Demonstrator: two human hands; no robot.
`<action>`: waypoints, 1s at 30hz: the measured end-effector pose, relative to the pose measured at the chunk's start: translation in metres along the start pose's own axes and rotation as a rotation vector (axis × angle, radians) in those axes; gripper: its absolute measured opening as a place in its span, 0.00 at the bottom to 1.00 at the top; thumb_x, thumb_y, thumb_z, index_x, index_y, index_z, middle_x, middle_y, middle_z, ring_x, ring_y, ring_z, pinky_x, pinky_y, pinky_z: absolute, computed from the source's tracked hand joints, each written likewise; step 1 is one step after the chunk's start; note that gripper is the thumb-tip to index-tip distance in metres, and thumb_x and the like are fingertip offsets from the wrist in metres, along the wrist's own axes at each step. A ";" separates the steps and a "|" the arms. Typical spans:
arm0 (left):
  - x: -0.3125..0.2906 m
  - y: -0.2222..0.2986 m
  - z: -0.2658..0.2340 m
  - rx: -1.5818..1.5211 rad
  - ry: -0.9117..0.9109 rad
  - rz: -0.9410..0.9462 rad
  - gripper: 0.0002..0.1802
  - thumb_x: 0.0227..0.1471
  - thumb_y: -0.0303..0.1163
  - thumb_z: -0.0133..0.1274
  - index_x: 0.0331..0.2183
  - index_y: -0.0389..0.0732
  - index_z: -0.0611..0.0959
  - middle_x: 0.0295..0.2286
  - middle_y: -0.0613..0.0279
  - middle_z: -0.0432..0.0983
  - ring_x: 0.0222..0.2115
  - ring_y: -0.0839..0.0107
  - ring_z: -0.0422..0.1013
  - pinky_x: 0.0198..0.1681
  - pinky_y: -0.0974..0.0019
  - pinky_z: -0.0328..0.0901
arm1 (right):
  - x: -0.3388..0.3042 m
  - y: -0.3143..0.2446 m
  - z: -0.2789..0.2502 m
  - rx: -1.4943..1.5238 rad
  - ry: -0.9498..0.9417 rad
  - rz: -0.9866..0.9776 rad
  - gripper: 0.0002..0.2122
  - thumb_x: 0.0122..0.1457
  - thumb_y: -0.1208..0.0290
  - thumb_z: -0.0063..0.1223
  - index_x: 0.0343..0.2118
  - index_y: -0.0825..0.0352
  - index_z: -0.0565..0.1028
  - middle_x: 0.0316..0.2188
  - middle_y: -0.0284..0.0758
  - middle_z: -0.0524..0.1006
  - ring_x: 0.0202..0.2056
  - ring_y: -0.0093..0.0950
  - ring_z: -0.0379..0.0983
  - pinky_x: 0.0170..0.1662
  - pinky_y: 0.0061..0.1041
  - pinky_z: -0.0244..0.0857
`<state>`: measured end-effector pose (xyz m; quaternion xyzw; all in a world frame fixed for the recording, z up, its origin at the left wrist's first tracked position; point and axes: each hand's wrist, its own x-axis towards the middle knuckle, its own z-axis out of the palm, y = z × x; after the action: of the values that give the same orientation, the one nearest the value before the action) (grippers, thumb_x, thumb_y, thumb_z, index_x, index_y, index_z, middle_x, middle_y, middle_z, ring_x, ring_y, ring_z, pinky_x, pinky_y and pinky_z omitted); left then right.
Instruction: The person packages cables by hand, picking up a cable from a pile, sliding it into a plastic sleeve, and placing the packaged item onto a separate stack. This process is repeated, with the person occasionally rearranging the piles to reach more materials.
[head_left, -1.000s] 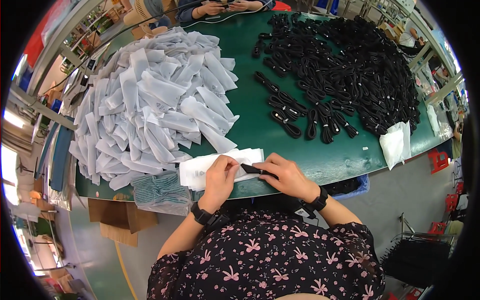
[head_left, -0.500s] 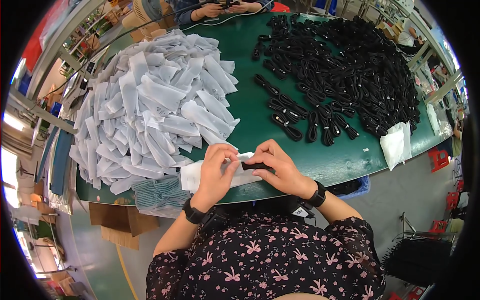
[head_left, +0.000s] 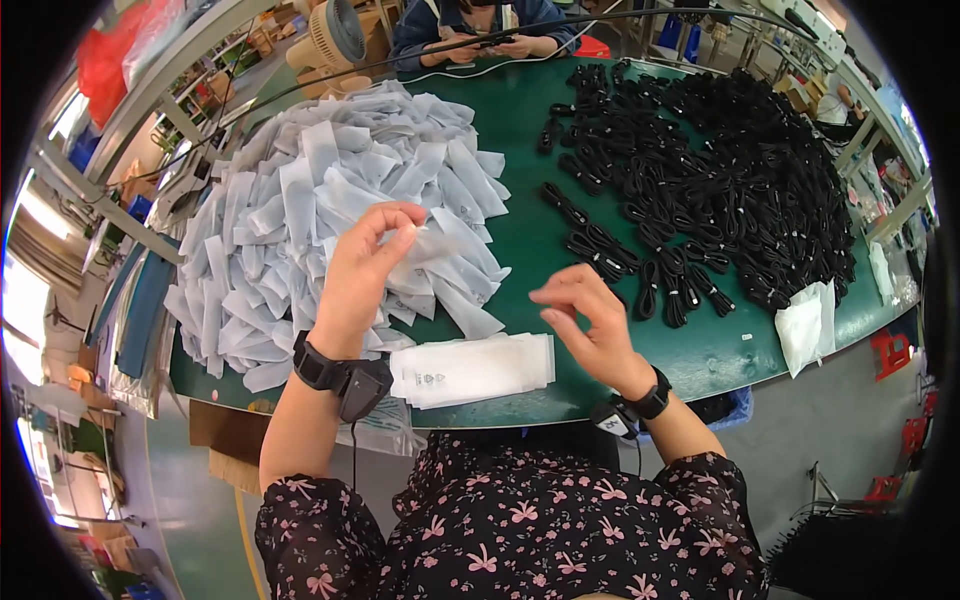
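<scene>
Presently the left hand (head_left: 358, 272) is over the near right part of the heap of pale packets (head_left: 300, 215), thumb and fingertips pinched on the end of a translucent packet (head_left: 440, 243), which is blurred and reaches out to the right of the fingers. The right hand (head_left: 600, 328) hangs above the green bench (head_left: 530, 225), right of the stack of flat white bags (head_left: 475, 370) and apart from the other hand; its fingers are loosely bent, thumb parted from them, with nothing seen in its grasp. That stack lies at the near edge of the bench, between the two forearms, its bags slightly fanned. To the right and far side spreads a big heap of coiled black cables (head_left: 730, 180), a few coils lying nearer the middle. A white plastic bag (head_left: 806, 326) sits at the near right edge. Dark bands circle both wrists. On the far side, a co-worker's hands (head_left: 515, 46) hold a small dark object, and a fan (head_left: 337, 36) stands at the far left
</scene>
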<state>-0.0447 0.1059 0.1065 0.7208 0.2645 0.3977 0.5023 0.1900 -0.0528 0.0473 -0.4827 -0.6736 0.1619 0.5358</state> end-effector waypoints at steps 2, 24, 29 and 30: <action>0.002 -0.003 0.009 -0.057 -0.024 -0.043 0.09 0.59 0.34 0.51 0.37 0.38 0.80 0.41 0.69 0.74 0.34 0.82 0.65 0.43 0.75 0.58 | 0.020 -0.011 0.010 0.090 0.027 0.006 0.09 0.54 0.85 0.54 0.38 0.69 0.78 0.37 0.36 0.72 0.30 0.21 0.70 0.31 0.20 0.64; -0.142 -0.050 -0.091 0.903 -0.039 0.065 0.09 0.49 0.30 0.58 0.34 0.38 0.83 0.29 0.53 0.78 0.34 0.54 0.74 0.39 0.58 0.67 | -0.040 0.076 -0.034 -0.931 -0.184 0.224 0.19 0.44 0.77 0.63 0.41 0.69 0.72 0.38 0.45 0.69 0.41 0.46 0.70 0.39 0.39 0.68; -0.213 -0.064 -0.048 0.870 -0.011 -0.076 0.12 0.41 0.22 0.57 0.33 0.35 0.80 0.35 0.49 0.71 0.39 0.52 0.68 0.43 0.59 0.64 | -0.048 0.089 -0.031 -0.778 -0.092 0.294 0.22 0.43 0.79 0.63 0.44 0.69 0.70 0.39 0.46 0.68 0.41 0.47 0.69 0.41 0.39 0.67; -0.218 -0.077 -0.049 0.857 0.050 -0.084 0.13 0.39 0.20 0.58 0.33 0.35 0.78 0.35 0.49 0.69 0.39 0.50 0.66 0.44 0.57 0.63 | -0.051 0.090 -0.031 -0.778 -0.123 0.279 0.22 0.42 0.79 0.62 0.44 0.69 0.70 0.38 0.46 0.68 0.40 0.46 0.69 0.41 0.39 0.67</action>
<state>-0.2033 -0.0117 -0.0236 0.8430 0.4468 0.2486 0.1669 0.2583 -0.0609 -0.0359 -0.7251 -0.6434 -0.0050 0.2454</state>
